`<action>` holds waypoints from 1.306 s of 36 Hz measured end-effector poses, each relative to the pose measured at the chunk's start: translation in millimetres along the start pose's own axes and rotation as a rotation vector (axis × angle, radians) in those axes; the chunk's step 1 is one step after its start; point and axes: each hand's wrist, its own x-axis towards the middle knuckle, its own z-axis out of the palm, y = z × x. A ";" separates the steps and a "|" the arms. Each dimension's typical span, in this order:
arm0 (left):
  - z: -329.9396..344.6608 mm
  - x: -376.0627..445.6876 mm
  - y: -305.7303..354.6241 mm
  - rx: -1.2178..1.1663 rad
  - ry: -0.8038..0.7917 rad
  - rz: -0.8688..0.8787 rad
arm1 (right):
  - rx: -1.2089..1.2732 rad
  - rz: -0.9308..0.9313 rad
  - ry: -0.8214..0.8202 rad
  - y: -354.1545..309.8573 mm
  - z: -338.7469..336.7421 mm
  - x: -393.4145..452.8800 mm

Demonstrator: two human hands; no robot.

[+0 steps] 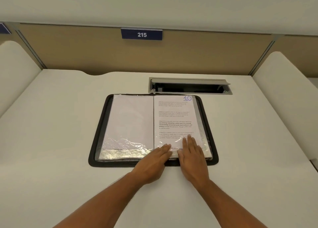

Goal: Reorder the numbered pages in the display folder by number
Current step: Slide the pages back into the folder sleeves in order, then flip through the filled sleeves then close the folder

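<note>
Seen from the head camera: both forearms reaching forward over a white desk (51, 124) onto an open black folder (209, 134) lying flat just ahead of the wrists. Left hand (153, 164) spread flat, fingers straight and together, tips resting on the lower edge of the right-hand sleeve (197, 117), just right of the spine (153, 121). Right hand (192, 158) flat too, fingers straight and slightly fanned, pressing the bottom of the same sleeve, touching or nearly touching the left hand at the thumb side; nothing pinched or curled round by either. Under the right fingertips, page 10 (175, 117) inside the clear sleeve: printed paragraphs, with "10" handwritten in blue at the corner farthest from the right hand. Left of the left hand, across the spine, a blank page (132, 119) in its own sleeve, plastic crinkled and glaring near the bottom. Below both sheets, a shiny strip of stacked sleeves (123, 153), running from left of the left hand to beyond the right hand. Black zip border of the folder showing all round, its near edge passing beneath both palms. Beyond the folder, far ahead of the right hand, a grey cable hatch (189, 81) sunk in the desk, lid raised, dark inside. Farther still, a tan partition (86, 52) bearing a blue plate (142, 34) reading 215, roughly in line with the left hand. Rounded white side panels well out on either side of the arms
</note>
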 end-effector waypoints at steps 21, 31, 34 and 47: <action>-37.2 -73.1 -95.6 0.106 -0.055 -0.329 | 0.007 0.233 0.020 -12.1 1.5 -0.3; -58.4 -123.7 -147.3 0.078 0.076 -0.532 | 0.079 -0.032 0.235 -118.2 -1.1 24.7; -60.9 -131.8 -157.0 0.069 0.089 -0.552 | 0.165 -0.164 0.134 -158.5 9.0 29.6; -57.3 -144.7 -177.7 0.032 0.142 -0.567 | 0.425 -0.146 -0.159 -270.7 43.7 33.8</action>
